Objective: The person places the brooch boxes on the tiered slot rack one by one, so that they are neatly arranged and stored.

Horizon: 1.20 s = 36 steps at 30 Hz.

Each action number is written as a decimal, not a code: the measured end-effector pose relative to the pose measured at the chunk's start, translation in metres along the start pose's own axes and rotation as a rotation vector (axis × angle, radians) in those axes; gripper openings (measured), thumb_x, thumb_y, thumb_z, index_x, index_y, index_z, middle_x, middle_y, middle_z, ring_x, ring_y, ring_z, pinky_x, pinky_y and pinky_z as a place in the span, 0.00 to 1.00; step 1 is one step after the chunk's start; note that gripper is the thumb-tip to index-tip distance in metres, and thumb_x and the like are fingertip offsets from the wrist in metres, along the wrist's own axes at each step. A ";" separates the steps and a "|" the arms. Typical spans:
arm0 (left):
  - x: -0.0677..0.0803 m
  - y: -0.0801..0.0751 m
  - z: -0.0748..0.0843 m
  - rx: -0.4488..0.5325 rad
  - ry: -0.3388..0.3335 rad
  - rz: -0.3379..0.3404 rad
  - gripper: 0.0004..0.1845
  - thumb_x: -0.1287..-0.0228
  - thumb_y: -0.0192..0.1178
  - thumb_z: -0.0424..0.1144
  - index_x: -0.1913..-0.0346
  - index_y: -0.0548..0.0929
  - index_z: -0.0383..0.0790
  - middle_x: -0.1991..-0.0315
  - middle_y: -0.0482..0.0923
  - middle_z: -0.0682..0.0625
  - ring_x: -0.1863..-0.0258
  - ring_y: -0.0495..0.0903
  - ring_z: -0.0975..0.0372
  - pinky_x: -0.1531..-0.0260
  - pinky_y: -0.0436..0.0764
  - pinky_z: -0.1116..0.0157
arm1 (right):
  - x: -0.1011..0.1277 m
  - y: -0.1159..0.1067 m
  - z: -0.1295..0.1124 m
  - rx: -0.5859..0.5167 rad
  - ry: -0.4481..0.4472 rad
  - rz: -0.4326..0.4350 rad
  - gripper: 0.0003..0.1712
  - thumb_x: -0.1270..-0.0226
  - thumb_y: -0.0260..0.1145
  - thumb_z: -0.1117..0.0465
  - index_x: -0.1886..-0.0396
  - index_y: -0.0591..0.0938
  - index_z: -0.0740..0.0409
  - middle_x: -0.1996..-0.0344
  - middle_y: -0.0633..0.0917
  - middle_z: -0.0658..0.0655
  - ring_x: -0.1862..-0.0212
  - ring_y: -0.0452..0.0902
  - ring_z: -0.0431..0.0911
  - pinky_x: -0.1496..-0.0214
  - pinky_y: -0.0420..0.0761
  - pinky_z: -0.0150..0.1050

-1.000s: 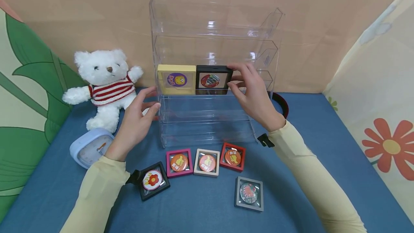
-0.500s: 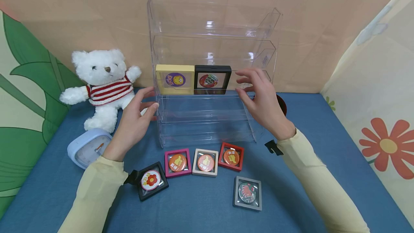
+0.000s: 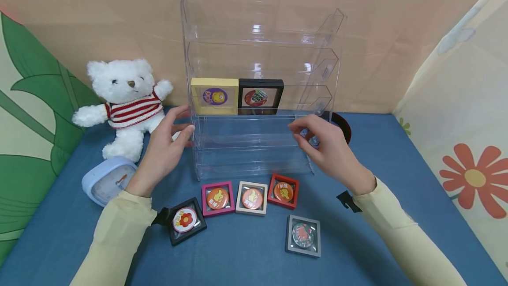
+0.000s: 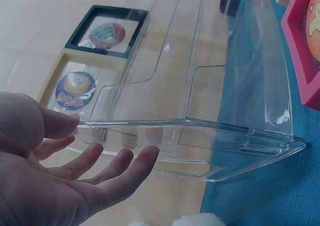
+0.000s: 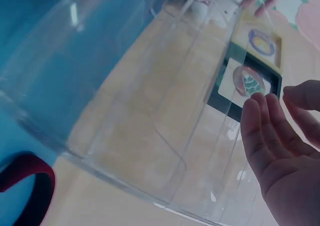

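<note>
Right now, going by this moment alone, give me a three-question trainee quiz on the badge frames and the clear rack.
1. True or false: the right hand grips the black frame.
2. How many frames stand in the clear rack? A) one B) two C) four
3. Fill in: the left hand rests its fingers against the rack's ___ side wall.

Key
1. False: it hangs open in front of the rack, holding nothing.
2. B: the yellow frame and the black one, side by side.
3. Left.
</note>
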<state>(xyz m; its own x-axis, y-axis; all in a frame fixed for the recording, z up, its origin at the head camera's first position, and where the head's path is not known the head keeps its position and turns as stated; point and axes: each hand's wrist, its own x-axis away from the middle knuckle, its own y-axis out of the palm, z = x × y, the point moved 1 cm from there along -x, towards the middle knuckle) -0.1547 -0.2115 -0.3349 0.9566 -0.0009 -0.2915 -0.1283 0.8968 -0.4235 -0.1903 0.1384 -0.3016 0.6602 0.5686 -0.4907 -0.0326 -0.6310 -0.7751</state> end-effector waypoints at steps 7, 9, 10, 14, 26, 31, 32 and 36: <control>0.000 -0.001 -0.001 0.008 -0.001 0.005 0.27 0.21 0.52 0.33 0.24 0.62 0.39 0.31 0.66 0.38 0.40 0.76 0.44 0.57 0.86 0.52 | 0.028 0.005 -0.001 -0.030 0.036 -0.091 0.15 0.33 0.71 0.68 0.49 0.82 0.52 0.53 0.84 0.49 0.59 0.79 0.37 0.59 0.86 0.38; 0.000 -0.001 -0.001 0.009 -0.001 0.006 0.27 0.21 0.52 0.33 0.24 0.62 0.39 0.31 0.66 0.38 0.40 0.76 0.44 0.56 0.86 0.49 | 0.035 0.009 -0.001 -0.048 0.047 -0.111 0.15 0.33 0.71 0.68 0.49 0.82 0.51 0.53 0.84 0.48 0.58 0.79 0.36 0.59 0.86 0.36; 0.000 -0.001 -0.001 0.009 -0.001 0.006 0.27 0.21 0.52 0.33 0.24 0.62 0.39 0.31 0.66 0.37 0.40 0.76 0.44 0.56 0.86 0.49 | 0.040 0.011 -0.002 -0.059 0.047 -0.121 0.16 0.34 0.71 0.68 0.49 0.82 0.51 0.53 0.84 0.47 0.58 0.79 0.37 0.59 0.86 0.36; 0.000 -0.001 -0.001 0.008 -0.001 0.004 0.27 0.21 0.52 0.33 0.24 0.62 0.38 0.31 0.66 0.37 0.39 0.75 0.43 0.56 0.86 0.48 | 0.056 0.017 -0.003 -0.098 0.062 -0.172 0.16 0.34 0.71 0.68 0.49 0.82 0.50 0.52 0.83 0.45 0.56 0.79 0.36 0.59 0.85 0.34; 0.000 0.000 0.000 -0.001 0.000 0.006 0.28 0.21 0.52 0.33 0.23 0.62 0.38 0.31 0.66 0.37 0.39 0.75 0.43 0.55 0.85 0.47 | 0.095 0.017 -0.003 -0.085 0.197 -0.252 0.17 0.34 0.72 0.67 0.48 0.82 0.48 0.53 0.83 0.43 0.57 0.77 0.35 0.61 0.85 0.33; 0.000 0.000 -0.001 0.001 0.004 0.003 0.28 0.21 0.52 0.32 0.23 0.61 0.38 0.31 0.66 0.37 0.39 0.75 0.43 0.56 0.86 0.47 | 0.108 0.016 -0.004 -0.086 0.228 -0.277 0.18 0.35 0.73 0.69 0.49 0.82 0.48 0.54 0.84 0.46 0.58 0.77 0.35 0.62 0.84 0.32; 0.000 0.000 -0.001 0.000 0.005 0.004 0.28 0.21 0.52 0.32 0.23 0.61 0.38 0.31 0.66 0.36 0.39 0.75 0.43 0.56 0.86 0.48 | 0.110 0.016 -0.004 -0.090 0.238 -0.288 0.18 0.35 0.73 0.69 0.49 0.82 0.49 0.54 0.84 0.47 0.58 0.77 0.35 0.62 0.84 0.32; 0.000 0.000 -0.001 -0.005 0.005 0.002 0.28 0.21 0.52 0.33 0.23 0.61 0.38 0.31 0.66 0.37 0.39 0.75 0.43 0.56 0.86 0.48 | 0.119 0.015 -0.007 -0.105 0.269 -0.339 0.18 0.35 0.72 0.68 0.47 0.81 0.51 0.52 0.84 0.50 0.57 0.78 0.38 0.62 0.85 0.34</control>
<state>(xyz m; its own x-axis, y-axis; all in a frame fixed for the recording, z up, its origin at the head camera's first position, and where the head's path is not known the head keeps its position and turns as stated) -0.1549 -0.2121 -0.3357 0.9548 -0.0010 -0.2972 -0.1319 0.8947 -0.4268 -0.1069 0.1932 -0.3694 0.7926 0.6039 -0.0844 0.2863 -0.4907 -0.8229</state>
